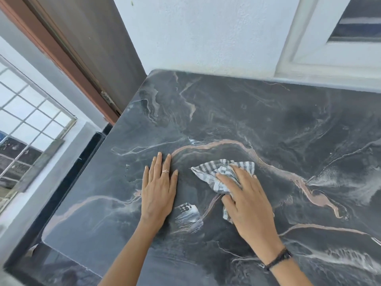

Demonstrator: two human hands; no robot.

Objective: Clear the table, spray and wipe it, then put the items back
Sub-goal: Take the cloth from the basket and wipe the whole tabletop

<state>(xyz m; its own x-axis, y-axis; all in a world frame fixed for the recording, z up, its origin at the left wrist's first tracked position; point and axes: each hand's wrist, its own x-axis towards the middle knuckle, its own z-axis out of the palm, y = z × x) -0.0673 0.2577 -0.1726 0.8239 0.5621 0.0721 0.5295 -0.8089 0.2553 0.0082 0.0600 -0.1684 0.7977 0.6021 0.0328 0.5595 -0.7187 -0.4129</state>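
Right hand [246,195]: fingers spread flat, pressing a striped grey-and-white cloth [219,172] onto the table [288,124]; palm down, no closed grasp; dark band at the wrist. Cloth: bunched, sticking out ahead of and beneath the fingers. Left hand [157,191]: just left of the cloth, open and flat on the dark marbled top, ring on one finger, holding nothing. White wall [206,34] beyond the table's far edge.
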